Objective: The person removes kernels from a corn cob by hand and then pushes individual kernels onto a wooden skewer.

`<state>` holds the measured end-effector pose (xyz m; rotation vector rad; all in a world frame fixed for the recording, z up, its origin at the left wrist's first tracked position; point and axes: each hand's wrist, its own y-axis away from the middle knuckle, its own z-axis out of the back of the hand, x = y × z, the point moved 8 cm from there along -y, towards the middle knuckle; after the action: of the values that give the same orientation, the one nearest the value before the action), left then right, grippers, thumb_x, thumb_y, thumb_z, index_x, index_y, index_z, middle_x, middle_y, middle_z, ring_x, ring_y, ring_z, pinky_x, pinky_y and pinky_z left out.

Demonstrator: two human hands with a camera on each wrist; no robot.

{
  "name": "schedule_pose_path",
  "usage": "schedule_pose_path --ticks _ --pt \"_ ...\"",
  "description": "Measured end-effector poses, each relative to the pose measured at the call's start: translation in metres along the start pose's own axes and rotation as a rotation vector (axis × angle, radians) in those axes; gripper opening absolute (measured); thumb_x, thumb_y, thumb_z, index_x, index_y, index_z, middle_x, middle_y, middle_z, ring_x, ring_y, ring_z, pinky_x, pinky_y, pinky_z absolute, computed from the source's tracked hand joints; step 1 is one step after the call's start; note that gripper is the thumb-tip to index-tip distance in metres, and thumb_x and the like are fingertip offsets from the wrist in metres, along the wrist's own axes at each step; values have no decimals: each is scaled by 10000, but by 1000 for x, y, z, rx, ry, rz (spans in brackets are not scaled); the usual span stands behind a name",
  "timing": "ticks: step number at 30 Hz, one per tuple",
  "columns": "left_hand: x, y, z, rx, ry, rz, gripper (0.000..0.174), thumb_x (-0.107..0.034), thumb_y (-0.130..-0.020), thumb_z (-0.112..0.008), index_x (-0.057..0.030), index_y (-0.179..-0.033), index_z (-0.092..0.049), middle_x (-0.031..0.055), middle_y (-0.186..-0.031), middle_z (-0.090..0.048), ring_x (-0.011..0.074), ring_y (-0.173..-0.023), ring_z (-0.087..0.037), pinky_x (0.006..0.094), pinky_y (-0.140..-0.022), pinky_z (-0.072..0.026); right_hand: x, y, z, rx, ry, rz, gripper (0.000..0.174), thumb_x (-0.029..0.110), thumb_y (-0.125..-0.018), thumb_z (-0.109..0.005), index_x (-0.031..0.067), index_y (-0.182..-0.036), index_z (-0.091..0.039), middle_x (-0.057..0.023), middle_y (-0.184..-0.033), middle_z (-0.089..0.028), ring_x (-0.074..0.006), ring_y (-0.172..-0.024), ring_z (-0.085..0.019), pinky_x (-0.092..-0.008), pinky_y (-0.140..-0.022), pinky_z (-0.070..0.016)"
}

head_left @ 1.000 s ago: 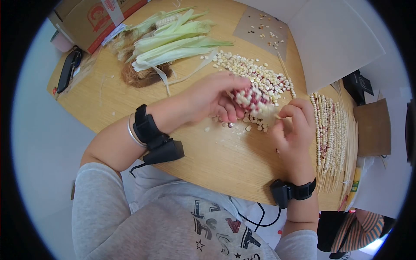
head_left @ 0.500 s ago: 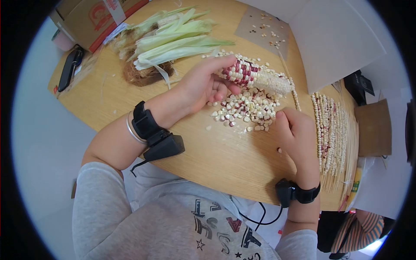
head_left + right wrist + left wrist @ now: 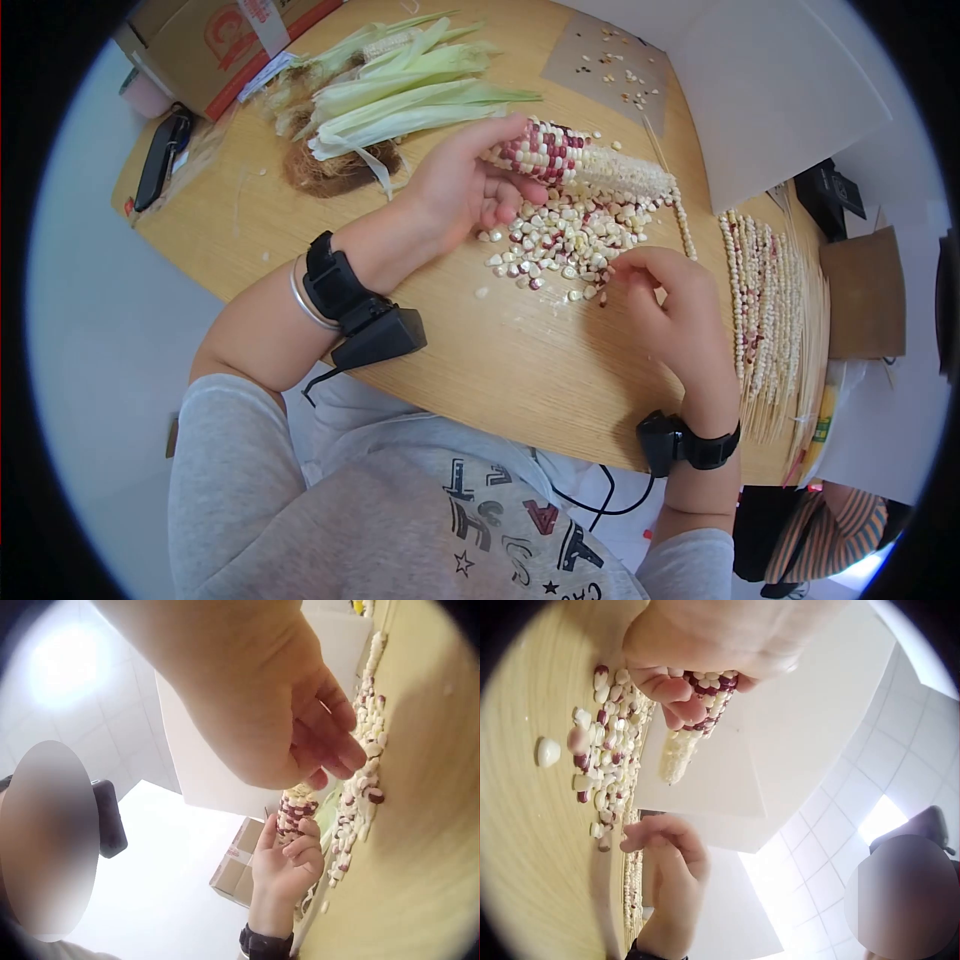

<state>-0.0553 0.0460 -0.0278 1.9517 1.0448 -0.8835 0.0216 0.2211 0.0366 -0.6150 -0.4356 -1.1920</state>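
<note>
My left hand (image 3: 462, 185) grips a partly shelled corn cob (image 3: 545, 150) by its thick end, where red and cream kernels remain; its bare pale end points right. Below the cob lies a pile of loose kernels (image 3: 570, 240). At the pile's near right edge, my right hand (image 3: 680, 300) is low over the table with fingers loosely bent. Close to its fingertips sits a dark red kernel (image 3: 603, 299). The right wrist view shows no kernel between the visible fingers of that hand, and a red kernel (image 3: 376, 795) rests on the table nearby.
Green corn husks (image 3: 410, 110) with brown silk lie at the back left, near a cardboard box (image 3: 215, 50). Rows of strung kernels (image 3: 765, 310) lie at the right. A grey sheet (image 3: 605, 70) with scattered kernels is at the back, beside a white panel (image 3: 780, 100).
My left hand drew the cob up from the pile, then slightly left. My right hand came away from the cob and down to the table; the stray red kernel shifted toward the pile.
</note>
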Motion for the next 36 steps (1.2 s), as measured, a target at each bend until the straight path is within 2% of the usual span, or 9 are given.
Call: schedule_pose_path --ticks 4,6,10,16,22,24,28,30,36 --pt "1 0 -1 -13 19 4 410 -427 -908 -468 -38 -936 -593 154 -710 -644 117 -431 -504 221 -408 -399 3 11 -28 467 -233 -113 148 83 -823 -554 6 -916 -640 -140 -839 -655 -223 -732 -635 -303 -668 -487" --pt "2 0 -2 -8 9 16 405 -423 -908 -465 -40 -937 -594 152 -711 -645 119 -430 -512 216 -395 -392 29 25 -59 724 -665 56 213 70 -838 -557 28 -1032 -634 -140 -1078 -631 -189 -930 -618 -294 -759 -484" --pt "3 1 -5 22 -2 24 401 -420 -909 -461 -45 -936 -597 151 -709 -644 123 -430 -520 213 -384 -382 39 32 -80 812 -761 65 290 71 -856 -550 46 -1140 -603 -138 -1295 -513 -224 -1121 -543 -310 -884 -450" --pt "4 1 -8 58 9 21 403 -423 -909 -455 -48 -927 -600 145 -701 -641 127 -435 -529 212 -385 -381 22 9 -58 381 -617 163 309 60 -858 -545 52 -1162 -597 -153 -1340 -470 -279 -1228 -466 -347 -993 -375" --pt "6 0 -6 67 -7 24 416 -432 -916 -444 -47 -939 -599 142 -707 -643 126 -436 -535 211 -377 -376 45 25 -80 743 -717 160 312 60 -846 -533 51 -1149 -603 -178 -1286 -511 -307 -1217 -471 -376 -1004 -369" --pt "6 1 -9 85 4 20 427 -430 -926 -430 -37 -941 -596 142 -707 -643 123 -440 -544 206 -373 -387 48 17 -65 409 -430 396 323 31 -822 -533 39 -1137 -603 -183 -1238 -546 -313 -1174 -511 -366 -987 -391" --pt "6 1 -11 97 19 40 437 -425 -933 -418 -25 -946 -594 145 -713 -644 122 -447 -556 199 -376 -408 34 10 -47 225 -370 321 323 -3 -793 -539 29 -1107 -609 -178 -1160 -581 -315 -1096 -551 -364 -929 -431" --pt "6 2 -12 112 16 40 430 -405 -941 -405 -15 -963 -585 152 -732 -649 121 -454 -564 194 -378 -422 9 5 -30 54 -416 60 297 -14 -780 -549 22 -1066 -621 -168 -1125 -574 -303 -999 -574 -374 -865 -453" --pt "10 5 -23 221 -45 64 401 -366 -946 -402 -3 -1004 -563 167 -756 -652 130 -473 -578 203 -376 -425 21 9 21 -505 151 331 349 57 -799 -599 19 -1144 -567 -159 -1120 -559 -292 -1024 -540 -369 -881 -417"
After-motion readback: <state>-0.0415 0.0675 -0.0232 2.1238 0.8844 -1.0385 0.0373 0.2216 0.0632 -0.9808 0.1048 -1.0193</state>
